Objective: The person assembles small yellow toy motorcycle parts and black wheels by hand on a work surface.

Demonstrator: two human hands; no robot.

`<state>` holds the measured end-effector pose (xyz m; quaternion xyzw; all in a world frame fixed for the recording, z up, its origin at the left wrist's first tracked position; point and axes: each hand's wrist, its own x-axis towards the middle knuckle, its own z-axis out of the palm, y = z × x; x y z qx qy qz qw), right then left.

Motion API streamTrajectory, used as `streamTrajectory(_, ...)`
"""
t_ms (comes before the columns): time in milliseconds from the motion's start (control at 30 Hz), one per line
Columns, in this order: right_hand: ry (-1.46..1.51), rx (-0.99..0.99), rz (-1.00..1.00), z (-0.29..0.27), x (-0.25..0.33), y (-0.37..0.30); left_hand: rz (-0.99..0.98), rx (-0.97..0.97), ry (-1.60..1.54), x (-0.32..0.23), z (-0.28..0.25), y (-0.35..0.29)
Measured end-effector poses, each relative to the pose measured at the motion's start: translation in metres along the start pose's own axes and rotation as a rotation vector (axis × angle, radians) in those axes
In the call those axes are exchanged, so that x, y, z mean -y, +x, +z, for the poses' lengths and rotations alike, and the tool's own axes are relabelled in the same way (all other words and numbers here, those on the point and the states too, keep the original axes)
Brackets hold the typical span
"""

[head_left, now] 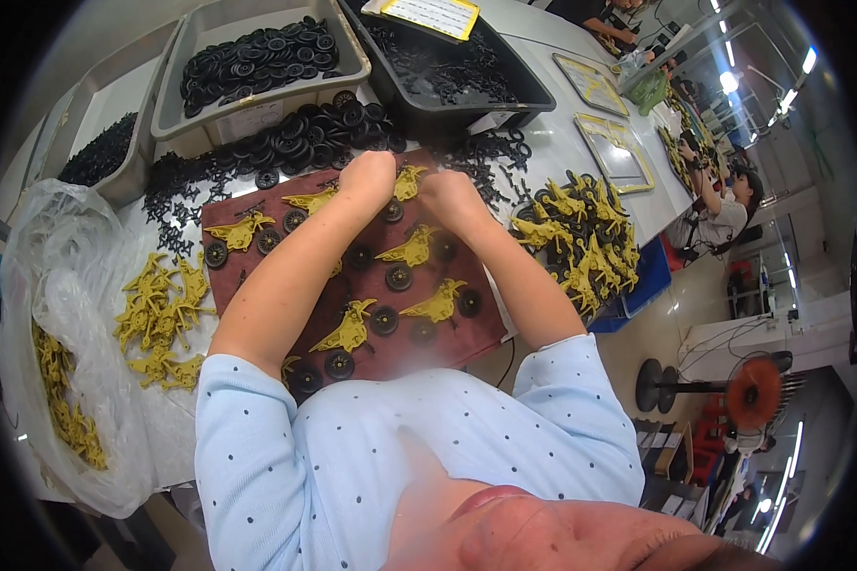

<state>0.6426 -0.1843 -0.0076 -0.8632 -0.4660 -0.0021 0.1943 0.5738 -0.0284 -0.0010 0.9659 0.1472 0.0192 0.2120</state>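
Note:
My left hand (368,178) is closed over the far edge of a dark red cloth (462,347). My right hand (450,200) is just to its right, also closed, with its fingertips partly hidden. Whatever either hand pinches cannot be made out. Between them lies a yellow plastic toy motorcycle body (408,183). Nearer to me, several more bodies lie in rows, among them one at the middle (409,247) and one lower down (343,326). Black toy wheels (399,277) lie beside them, flat on the cloth. My left forearm covers part of the rows.
Beyond the cloth are a pile of black wheels (300,138), a grey bin of wheels (167,114) and a black bin of small parts (543,103). Yellow bodies (162,314) are heaped at left beside a plastic bag (95,285); yellow-and-black assemblies (590,243) are piled at right. People sit farther off.

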Motion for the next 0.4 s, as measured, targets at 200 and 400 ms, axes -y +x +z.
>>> streamTrajectory(200, -0.133, 0.027, 0.008, 0.008, 0.004, 0.008, -0.027, 0.028, -0.042, 0.002, 0.003, 0.008)
streamTrajectory(400, -0.289, 0.107, -0.152, 0.012, 0.003, 0.019, -0.001, 0.104, -0.07, 0.013, 0.007, 0.019)
